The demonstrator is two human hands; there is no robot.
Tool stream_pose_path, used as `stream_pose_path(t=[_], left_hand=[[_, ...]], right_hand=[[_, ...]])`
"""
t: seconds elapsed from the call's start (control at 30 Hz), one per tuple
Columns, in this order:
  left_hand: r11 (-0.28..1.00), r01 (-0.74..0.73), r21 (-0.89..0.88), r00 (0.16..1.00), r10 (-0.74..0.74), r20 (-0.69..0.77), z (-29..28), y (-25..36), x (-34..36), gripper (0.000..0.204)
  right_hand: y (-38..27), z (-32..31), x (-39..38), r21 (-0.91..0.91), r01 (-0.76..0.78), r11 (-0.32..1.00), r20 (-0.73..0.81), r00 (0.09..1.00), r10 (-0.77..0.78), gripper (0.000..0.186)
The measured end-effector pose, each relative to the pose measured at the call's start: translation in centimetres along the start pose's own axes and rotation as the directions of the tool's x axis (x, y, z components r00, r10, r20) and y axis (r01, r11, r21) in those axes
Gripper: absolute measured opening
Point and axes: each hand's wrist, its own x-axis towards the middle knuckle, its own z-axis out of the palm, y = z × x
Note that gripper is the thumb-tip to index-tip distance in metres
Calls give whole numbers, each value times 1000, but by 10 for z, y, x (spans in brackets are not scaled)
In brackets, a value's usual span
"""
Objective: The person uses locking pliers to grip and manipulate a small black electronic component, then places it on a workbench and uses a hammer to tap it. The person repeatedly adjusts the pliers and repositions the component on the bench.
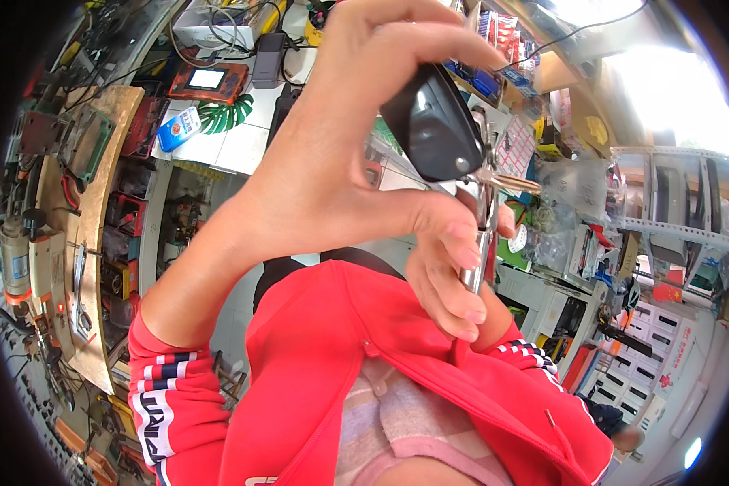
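My left hand (pixel 340 154) curves around a glossy black fob-like piece (pixel 429 121), fingers over its top and thumb near its lower end. A silver metal tool (pixel 474 267) extends downward beside the black piece, with brass-coloured keys or small bits (pixel 514 182) sticking out to the right. My right hand (pixel 445 283) is behind and below, its fingers wrapped on the metal tool. Part of that hand is hidden by my left thumb.
A white tiled worktop (pixel 251 138) behind holds a red device (pixel 206 79), a blue phone (pixel 178 128) and cables. A wooden bench (pixel 97 324) with tools stands left. Crowded shelves (pixel 672 235) line the right. Part of a person (pixel 624 433) shows at lower right.
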Motion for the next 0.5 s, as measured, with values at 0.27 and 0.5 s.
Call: stream_pose_path(t=[0.27,0.5], left_hand=[[848,177,-499,962,-257,-95,9,-19,-26,130],[560,300,-772,790,-600,-128,33,-29,-69,123]], right_hand=[[4,65,23,-531,-388,753,-824,445,-351,84],[32,56,24,-447,-559,698,-887,174,-428,73]])
